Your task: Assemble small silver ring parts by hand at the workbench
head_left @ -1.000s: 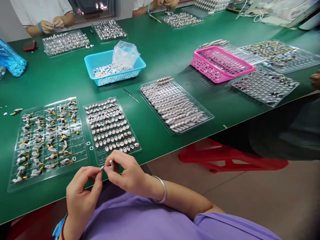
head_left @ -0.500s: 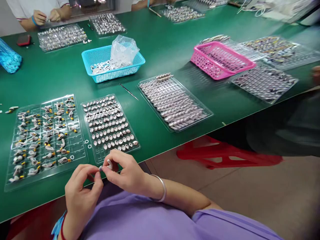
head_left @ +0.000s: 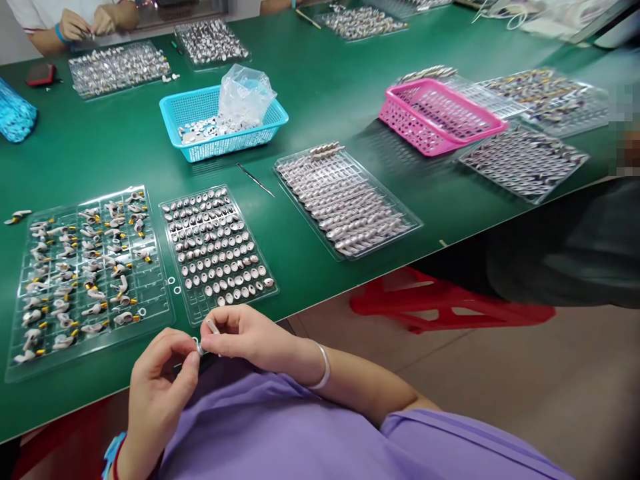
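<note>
In front of my lap my two hands meet at the table's edge. My right hand (head_left: 243,333) pinches a white earbud housing (head_left: 213,327) with its stem showing between the fingers. My left hand (head_left: 163,377) has thumb and forefinger closed on a small white ring-like piece (head_left: 199,345), held against the earbud's end; its exact form is partly hidden. Just beyond my hands lies a clear tray of white oval earbud shells (head_left: 215,250). Left of it, a larger clear tray (head_left: 159,293) holds earbuds with yellow tips.
Two loose white rings (head_left: 171,281) lie between the trays. Tweezers (head_left: 255,180), a blue basket (head_left: 225,145) with parts and a plastic bag, a tray of white stems (head_left: 350,207) and a pink basket (head_left: 435,130) stand farther off. Across the table a co-worker's hands (head_left: 90,23) handle something small.
Both hands stay together at nearly the same spot. The earbud has tilted in my right fingers, and the ring-like piece shows more clearly. The whole view has shifted slightly.
</note>
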A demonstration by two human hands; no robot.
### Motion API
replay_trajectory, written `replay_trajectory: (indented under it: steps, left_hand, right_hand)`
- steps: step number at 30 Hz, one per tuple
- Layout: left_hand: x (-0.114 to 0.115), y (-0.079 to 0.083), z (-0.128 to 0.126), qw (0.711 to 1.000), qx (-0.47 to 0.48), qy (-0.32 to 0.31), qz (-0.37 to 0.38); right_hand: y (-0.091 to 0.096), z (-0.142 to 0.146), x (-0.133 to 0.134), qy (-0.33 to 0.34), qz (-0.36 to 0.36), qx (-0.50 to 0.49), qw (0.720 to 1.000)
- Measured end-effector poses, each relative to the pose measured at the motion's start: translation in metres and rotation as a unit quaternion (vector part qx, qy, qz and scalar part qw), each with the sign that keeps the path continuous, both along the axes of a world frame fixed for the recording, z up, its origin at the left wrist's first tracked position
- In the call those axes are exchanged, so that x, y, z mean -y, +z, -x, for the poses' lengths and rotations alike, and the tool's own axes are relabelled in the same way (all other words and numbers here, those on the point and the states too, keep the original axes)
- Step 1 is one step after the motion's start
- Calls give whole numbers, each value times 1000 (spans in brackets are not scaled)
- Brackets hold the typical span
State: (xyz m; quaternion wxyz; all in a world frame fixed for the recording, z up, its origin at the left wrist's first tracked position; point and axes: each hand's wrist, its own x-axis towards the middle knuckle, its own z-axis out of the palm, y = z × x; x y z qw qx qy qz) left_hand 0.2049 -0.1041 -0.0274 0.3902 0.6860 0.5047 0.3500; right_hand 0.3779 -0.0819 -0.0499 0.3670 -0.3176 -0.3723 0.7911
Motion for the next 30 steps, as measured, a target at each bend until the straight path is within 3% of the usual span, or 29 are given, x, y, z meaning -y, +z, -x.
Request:
replay_trajectory:
  steps: [4, 7, 9, 11, 13, 16, 18, 23, 27, 30]
  left_hand:
    - [1, 1, 5, 1000, -6, -18, -15]
    - [1, -6, 14, 991, -87, -59, -86]
    - [2, -18, 22, 966, -164, -77, -183]
    - [5, -32, 31, 930, -221, -57, -288]
    - [9, -45, 37, 909, -240, -79, -332]
    - [14, -52, 39, 902, -187, -173, -349]
    - [11, -49, 33, 905, -157, -190, -347]
    - [-28, -39, -3, 917, -210, -60, -333]
    - [-56, -39, -28, 912, -262, -46, -313]
    - [-62, -40, -34, 916, -273, -48, -291]
  right_hand:
    - [-2, -4, -1, 80, 98, -85, 988]
    - [-4, -19, -1, 120, 108, -129, 978]
    - [-6, -35, -1, 74, 72, -116, 988]
    - [-8, -53, -1, 7, 26, -69, 997]
    - [-9, -68, 1, -35, -10, -26, 999]
    - [-10, -82, 3, -66, -44, 0, 997]
    - [-11, -85, 4, -89, -66, 19, 994]
    - [-14, -81, 4, -185, -117, 110, 970]
    - [-23, -83, 2, -274, -152, 163, 935]
    - [-30, -85, 2, -274, -154, 175, 933]
